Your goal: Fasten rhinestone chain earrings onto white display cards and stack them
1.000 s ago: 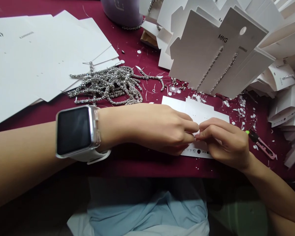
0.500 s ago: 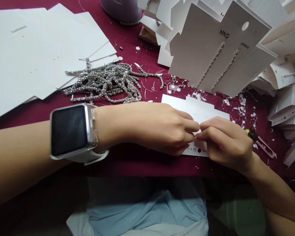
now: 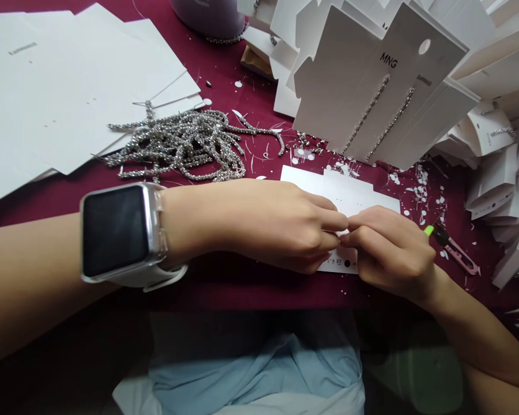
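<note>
Over a white card (image 3: 350,190) on the dark red cloth, my left hand (image 3: 294,227) and my right hand (image 3: 389,248) meet at the fingertips. Both have bent, closed fingers; whatever is pinched between them is too small or hidden to make out. The card has small holes near its middle and printed marks along its lower edge. A tangled heap of silver beaded strands (image 3: 185,141) lies just beyond my left wrist, which wears a watch (image 3: 116,231).
White cards (image 3: 78,86) are stacked at the left. A folded card with two silver strands (image 3: 372,86) stands behind my hands, with more folded cards (image 3: 493,178) at the right. A pink cutter (image 3: 458,253) lies beside my right hand. A purple container (image 3: 211,14) stands at the back.
The whole view has shifted slightly, so things appear a little further left. My hands keep nearly the same pose over the card, fingertips still together.
</note>
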`<act>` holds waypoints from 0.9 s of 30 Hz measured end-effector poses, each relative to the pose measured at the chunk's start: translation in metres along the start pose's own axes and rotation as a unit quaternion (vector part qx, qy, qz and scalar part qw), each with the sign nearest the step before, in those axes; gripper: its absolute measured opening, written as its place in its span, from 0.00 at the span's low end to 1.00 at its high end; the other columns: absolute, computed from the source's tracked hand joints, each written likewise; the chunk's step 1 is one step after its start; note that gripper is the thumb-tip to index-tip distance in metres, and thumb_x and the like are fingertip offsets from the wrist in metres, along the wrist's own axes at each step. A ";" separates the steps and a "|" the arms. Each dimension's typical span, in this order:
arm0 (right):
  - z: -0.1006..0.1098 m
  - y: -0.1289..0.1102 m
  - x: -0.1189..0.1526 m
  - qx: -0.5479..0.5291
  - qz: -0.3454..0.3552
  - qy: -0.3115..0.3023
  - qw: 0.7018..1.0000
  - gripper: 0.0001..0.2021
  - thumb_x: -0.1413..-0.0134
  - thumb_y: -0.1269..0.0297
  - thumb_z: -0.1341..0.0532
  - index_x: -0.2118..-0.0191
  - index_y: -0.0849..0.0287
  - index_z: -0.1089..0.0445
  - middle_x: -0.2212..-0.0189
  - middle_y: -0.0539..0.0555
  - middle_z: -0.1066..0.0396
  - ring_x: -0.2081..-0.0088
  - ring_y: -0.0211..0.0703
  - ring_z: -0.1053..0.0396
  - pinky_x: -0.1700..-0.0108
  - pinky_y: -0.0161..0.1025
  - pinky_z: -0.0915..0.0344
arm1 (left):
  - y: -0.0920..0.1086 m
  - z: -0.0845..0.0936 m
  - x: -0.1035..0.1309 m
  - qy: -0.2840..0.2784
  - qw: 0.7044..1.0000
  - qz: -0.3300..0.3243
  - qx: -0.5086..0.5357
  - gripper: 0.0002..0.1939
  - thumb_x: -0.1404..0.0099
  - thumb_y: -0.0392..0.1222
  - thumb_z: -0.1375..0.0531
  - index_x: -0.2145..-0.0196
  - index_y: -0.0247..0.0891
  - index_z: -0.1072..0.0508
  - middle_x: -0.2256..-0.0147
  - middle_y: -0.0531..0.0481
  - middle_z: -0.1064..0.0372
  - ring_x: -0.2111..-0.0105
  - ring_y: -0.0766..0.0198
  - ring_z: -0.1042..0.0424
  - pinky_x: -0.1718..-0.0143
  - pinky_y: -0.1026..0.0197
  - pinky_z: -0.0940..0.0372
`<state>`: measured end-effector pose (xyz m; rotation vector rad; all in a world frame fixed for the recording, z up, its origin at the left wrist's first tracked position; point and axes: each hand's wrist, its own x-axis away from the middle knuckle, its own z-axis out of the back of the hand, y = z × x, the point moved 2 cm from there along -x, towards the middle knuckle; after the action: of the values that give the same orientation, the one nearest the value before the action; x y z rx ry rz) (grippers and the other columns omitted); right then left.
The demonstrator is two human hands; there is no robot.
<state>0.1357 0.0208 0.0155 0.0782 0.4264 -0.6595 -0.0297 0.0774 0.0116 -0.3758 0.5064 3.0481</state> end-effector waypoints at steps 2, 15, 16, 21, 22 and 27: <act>-0.001 0.000 0.000 0.000 0.000 0.000 1.000 0.12 0.58 0.83 0.44 0.72 0.56 0.40 0.75 0.53 0.34 0.72 0.40 0.37 0.69 0.39 0.36 | 0.000 0.000 0.000 -0.001 1.000 0.000 -0.001 0.14 0.35 0.35 0.53 0.66 0.35 0.28 0.58 0.44 0.31 0.59 0.59 0.30 0.58 0.60 0.32; 0.001 0.003 -0.001 0.002 -0.014 -0.019 1.000 0.10 0.56 0.81 0.42 0.71 0.59 0.38 0.73 0.53 0.32 0.71 0.39 0.36 0.68 0.38 0.35 | 0.000 0.001 0.001 -0.016 0.998 0.041 0.040 0.14 0.35 0.35 0.52 0.63 0.39 0.27 0.57 0.46 0.31 0.57 0.60 0.31 0.55 0.59 0.34; 0.002 0.005 0.000 -0.011 -0.020 -0.026 0.999 0.09 0.55 0.80 0.41 0.69 0.59 0.37 0.72 0.53 0.32 0.70 0.39 0.35 0.67 0.38 0.35 | -0.001 0.000 0.001 -0.011 0.997 0.050 0.060 0.13 0.36 0.35 0.51 0.63 0.40 0.27 0.58 0.47 0.31 0.57 0.61 0.31 0.54 0.59 0.34; 0.013 0.012 0.001 -0.104 -0.058 -0.056 0.991 0.11 0.53 0.69 0.38 0.61 0.61 0.36 0.65 0.56 0.32 0.63 0.41 0.34 0.60 0.40 0.35 | -0.004 0.001 0.003 0.011 0.983 0.093 0.156 0.10 0.40 0.36 0.46 0.66 0.45 0.27 0.61 0.52 0.30 0.58 0.63 0.31 0.52 0.60 0.37; 0.015 0.013 0.001 -0.122 -0.071 -0.053 0.989 0.09 0.52 0.69 0.39 0.62 0.60 0.36 0.67 0.55 0.33 0.63 0.40 0.35 0.60 0.40 0.36 | -0.005 0.001 0.003 0.011 0.982 0.095 0.166 0.10 0.40 0.36 0.46 0.66 0.45 0.27 0.62 0.52 0.30 0.59 0.64 0.31 0.52 0.60 0.37; 0.013 0.018 -0.001 -0.176 -0.160 -0.084 0.968 0.05 0.45 0.69 0.46 0.72 0.58 0.38 0.72 0.51 0.37 0.67 0.38 0.43 0.61 0.40 0.42 | -0.003 0.000 0.002 0.034 0.983 0.108 0.144 0.09 0.39 0.36 0.47 0.65 0.42 0.28 0.62 0.50 0.30 0.62 0.64 0.31 0.58 0.63 0.36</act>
<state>0.1509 0.0332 0.0270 -0.3896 0.3908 -0.8896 -0.0313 0.0801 0.0108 -0.4377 1.0427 3.1021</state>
